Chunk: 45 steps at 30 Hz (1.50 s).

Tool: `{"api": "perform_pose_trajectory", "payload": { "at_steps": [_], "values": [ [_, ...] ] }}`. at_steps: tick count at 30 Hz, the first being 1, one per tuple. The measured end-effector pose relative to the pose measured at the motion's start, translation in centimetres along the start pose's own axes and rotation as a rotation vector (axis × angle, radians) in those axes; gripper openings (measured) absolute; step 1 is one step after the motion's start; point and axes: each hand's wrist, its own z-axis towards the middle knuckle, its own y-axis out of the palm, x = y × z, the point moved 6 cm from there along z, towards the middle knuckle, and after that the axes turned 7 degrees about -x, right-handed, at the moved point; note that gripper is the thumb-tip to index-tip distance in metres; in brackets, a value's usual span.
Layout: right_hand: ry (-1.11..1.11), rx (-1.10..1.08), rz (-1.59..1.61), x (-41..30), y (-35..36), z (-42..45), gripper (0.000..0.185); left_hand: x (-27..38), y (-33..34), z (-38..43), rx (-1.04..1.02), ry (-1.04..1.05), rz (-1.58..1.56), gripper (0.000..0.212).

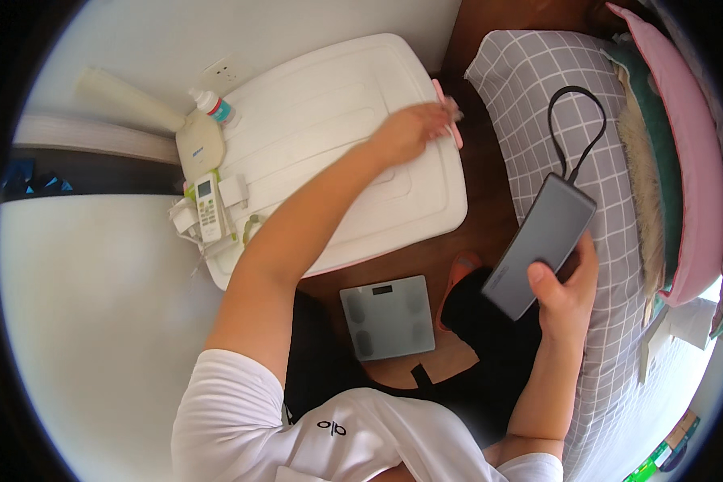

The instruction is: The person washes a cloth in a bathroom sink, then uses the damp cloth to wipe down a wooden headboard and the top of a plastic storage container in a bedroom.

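My left hand [411, 131] reaches over the right edge of the white plastic lid [313, 132] of a storage box, close to its pink latch [456, 134]. Its fingers are closed on a small crumpled pale thing [453, 109], possibly tissue; motion blurs it. In my right hand [563, 295] is a grey power bank [539, 247], held tilted with the thumb on its face. A black looped cable [551, 120] rises from the power bank's upper end. Behind it lies grey-and-white checked bedding [554, 66].
On the lid's left side stand a dropper-tipped bottle [217, 108], a pale lamp-like device [200, 147], a remote control [208, 208] and a white power adapter [234, 190] near tangled cables. A glass bathroom scale [388, 319] rests on the floor. A pink cushion [687, 150] borders the right.
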Motion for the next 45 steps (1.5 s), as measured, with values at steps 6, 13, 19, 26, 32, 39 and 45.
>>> {"api": "perform_pose_trajectory", "payload": {
  "at_steps": [6, 13, 19, 26, 32, 39, 45],
  "values": [
    [-0.033, 0.003, -0.009, -0.1, 0.1, -0.4, 0.066, 7.0, 2.9, -5.0, -0.242, -0.146, -0.231, 0.027],
    [-0.009, 0.019, 0.029, 0.3, 1.3, -0.1, 0.061, 9.1, -4.6, -10.5, 0.399, -0.169, -0.680, 0.016],
    [-0.079, -0.049, 0.066, -1.2, 3.7, -1.0, 0.063, -2.1, -11.0, -21.4, 0.504, -0.893, 0.288, 0.032],
    [-0.096, -0.055, 0.020, -0.5, 3.9, 0.2, 0.061, 1.1, -2.4, -10.1, 0.325, -0.554, 0.314, 0.012],
    [-0.129, -0.150, -0.462, 1.5, 8.3, 10.7, 0.062, 2.7, -5.7, -11.1, 0.253, -0.601, -0.306, 0.032],
    [0.037, -0.319, -1.196, 3.6, 17.2, 25.7, 0.069, 4.1, -6.7, -21.3, 0.506, -0.666, -0.179, 0.032],
    [0.099, -0.342, -1.284, 4.3, 20.0, 26.7, 0.070, 3.9, -5.8, -18.5, 0.301, -0.645, 0.000, 0.005]
  ]
}}
